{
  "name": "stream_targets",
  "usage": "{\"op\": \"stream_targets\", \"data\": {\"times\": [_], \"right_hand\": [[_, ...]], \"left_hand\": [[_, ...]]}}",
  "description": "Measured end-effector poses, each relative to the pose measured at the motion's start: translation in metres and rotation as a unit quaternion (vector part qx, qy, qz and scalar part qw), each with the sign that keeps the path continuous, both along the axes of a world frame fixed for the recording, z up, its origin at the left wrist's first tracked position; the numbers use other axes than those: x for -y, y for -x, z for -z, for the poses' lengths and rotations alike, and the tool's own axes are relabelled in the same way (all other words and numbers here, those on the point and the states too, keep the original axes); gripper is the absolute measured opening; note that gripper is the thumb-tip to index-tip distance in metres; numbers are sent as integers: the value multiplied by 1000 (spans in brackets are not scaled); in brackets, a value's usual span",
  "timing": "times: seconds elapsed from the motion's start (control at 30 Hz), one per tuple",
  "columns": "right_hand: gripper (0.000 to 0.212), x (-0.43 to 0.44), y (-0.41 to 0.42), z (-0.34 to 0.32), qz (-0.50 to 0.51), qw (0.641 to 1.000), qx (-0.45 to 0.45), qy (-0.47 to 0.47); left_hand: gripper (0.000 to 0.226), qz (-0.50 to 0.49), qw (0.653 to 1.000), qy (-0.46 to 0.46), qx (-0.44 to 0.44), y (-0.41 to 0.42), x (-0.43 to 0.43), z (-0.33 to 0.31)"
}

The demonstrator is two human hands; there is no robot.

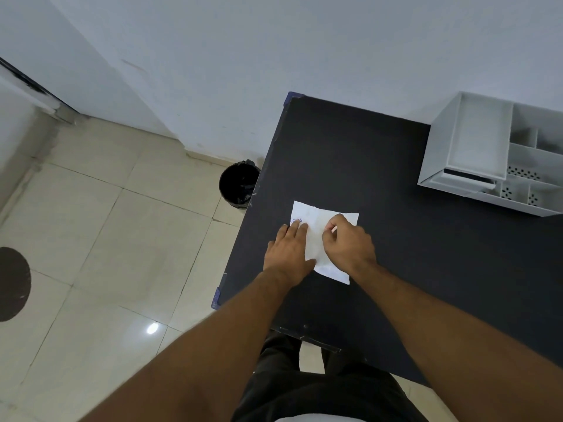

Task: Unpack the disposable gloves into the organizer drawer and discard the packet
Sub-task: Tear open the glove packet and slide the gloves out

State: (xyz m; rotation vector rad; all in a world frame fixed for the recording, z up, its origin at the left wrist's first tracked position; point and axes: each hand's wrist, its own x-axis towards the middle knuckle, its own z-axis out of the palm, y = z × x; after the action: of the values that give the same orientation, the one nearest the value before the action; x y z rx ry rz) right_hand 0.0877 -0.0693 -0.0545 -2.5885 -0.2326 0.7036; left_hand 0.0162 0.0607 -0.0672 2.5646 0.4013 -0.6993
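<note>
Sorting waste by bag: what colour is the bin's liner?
Black; the bin on the floor shows it in the head view.

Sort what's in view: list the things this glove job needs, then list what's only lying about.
Needed:
packet, flat on the table, under both hands
left hand, lying flat on it
right hand, fingers pinching at it
organizer with its open drawer
bin on the floor, for the packet

Lying about:
dark round patch on the floor
</note>
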Motion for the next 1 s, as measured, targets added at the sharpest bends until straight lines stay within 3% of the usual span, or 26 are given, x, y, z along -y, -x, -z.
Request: {"op": "stream_targets", "data": {"times": [0.17, 0.27, 0.33, 0.4, 0.5, 0.6, 0.73, 0.87, 0.93, 1.0], "right_hand": [[4, -4, 7, -8, 81, 987, -40, -131], [8, -14, 8, -24, 163, 950, -90, -250], [11, -19, 7, -36, 202, 917, -130, -318], [21, -20, 7, -43, 231, 894, -154, -353], [33, -17, 11, -38, 245, 900, -141, -333], [44, -7, 21, -26, 197, 948, -98, -230], [69, 5, 35, -21, 10, 991, -94, -91], [93, 3, 38, -20, -19, 988, -114, -106], [76, -2, 36, -25, 24, 989, -66, -132], [43, -6, 30, -35, 95, 982, -21, -161]], "left_hand": [[110, -40, 997, 68, 0, 3, 0, 1], [116, -81, 994, 65, 17, 10, 1, -1], [101, -121, 989, 73, 51, 14, 1, -1], [72, -194, 972, 109, 79, 15, 1, -2], [36, -373, 908, 177, 68, 11, -5, -13], [29, -512, 812, 271, 62, 9, -11, -25], [15, -563, 730, 380, 73, -1, -14, -42], [14, -570, 663, 477, 82, -17, -7, -59], [21, -559, 636, 527, 73, -23, -4, -69], [29, -515, 615, 595, 53, -27, -4, -81]]}}
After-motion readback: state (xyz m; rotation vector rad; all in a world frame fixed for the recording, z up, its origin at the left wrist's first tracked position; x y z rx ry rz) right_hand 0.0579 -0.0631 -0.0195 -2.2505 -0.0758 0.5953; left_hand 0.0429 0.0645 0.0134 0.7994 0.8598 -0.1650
